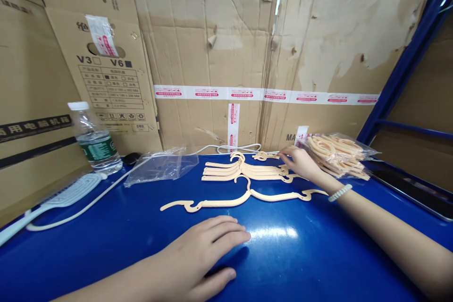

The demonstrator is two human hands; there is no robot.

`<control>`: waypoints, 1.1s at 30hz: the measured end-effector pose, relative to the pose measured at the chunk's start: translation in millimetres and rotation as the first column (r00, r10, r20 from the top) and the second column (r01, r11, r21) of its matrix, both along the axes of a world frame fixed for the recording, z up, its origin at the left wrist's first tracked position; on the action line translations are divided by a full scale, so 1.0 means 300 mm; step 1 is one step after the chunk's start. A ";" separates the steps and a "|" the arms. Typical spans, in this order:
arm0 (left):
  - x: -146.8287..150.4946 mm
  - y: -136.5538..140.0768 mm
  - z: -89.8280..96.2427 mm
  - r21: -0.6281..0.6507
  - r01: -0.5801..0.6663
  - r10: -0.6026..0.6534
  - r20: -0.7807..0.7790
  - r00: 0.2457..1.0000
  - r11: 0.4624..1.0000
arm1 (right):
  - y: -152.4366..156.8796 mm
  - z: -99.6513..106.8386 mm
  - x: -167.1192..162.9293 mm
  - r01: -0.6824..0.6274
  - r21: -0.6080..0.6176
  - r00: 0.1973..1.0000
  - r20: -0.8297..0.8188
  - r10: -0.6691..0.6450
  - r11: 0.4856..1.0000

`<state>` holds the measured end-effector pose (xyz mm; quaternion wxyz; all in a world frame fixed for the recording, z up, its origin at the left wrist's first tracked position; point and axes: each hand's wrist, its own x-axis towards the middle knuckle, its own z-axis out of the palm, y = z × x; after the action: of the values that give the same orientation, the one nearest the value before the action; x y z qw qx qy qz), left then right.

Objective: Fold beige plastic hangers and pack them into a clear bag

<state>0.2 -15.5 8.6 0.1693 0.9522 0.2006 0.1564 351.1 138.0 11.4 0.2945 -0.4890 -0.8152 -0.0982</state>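
Observation:
My left hand point(215, 247) hovers over or rests on the blue table, fingers stretched out and nothing in it. Just beyond it lies an unfolded cream plastic folding hanger point(226, 202), its hook pointing away and both arm ends extended. Behind that, several similar hangers point(222, 171) lie overlapped in a row. My right hand point(300, 163), with a beaded bracelet on the wrist, reaches to the back. Its bent fingers pinch the right end of a small folded hanger point(264, 156); the fingertips are partly hidden. Beside this hand is a clear bag of folded hangers point(339, 151).
An empty plastic bag point(163, 167), a water bottle point(97, 144) and a pale blue hairbrush point(71, 191) are on the left, with a white cable point(88, 210) running past. A dark flat device point(417, 191) lies at right. Cardboard point(212, 56) walls the back.

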 end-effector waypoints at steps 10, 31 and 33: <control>0.001 -0.002 -0.005 -0.079 -0.020 0.023 0.039 0.999 0.997 | -0.096 0.050 -0.056 0.068 0.143 0.896 -0.444 0.003 0.987; 0.033 0.066 -0.041 -0.830 -0.129 0.650 0.318 0.690 0.543 | -0.324 0.054 -0.265 -0.467 -0.028 0.862 -0.235 0.449 0.884; 0.025 0.065 -0.039 -0.844 -0.131 0.694 0.328 0.641 0.521 | -0.264 0.039 -0.214 -0.360 0.039 0.932 0.052 0.358 0.932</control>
<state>7.7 4.1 -3.1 0.5606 0.5909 0.4137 0.4067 286.8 58.9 23.0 0.3010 -0.3223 -0.8945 -0.0726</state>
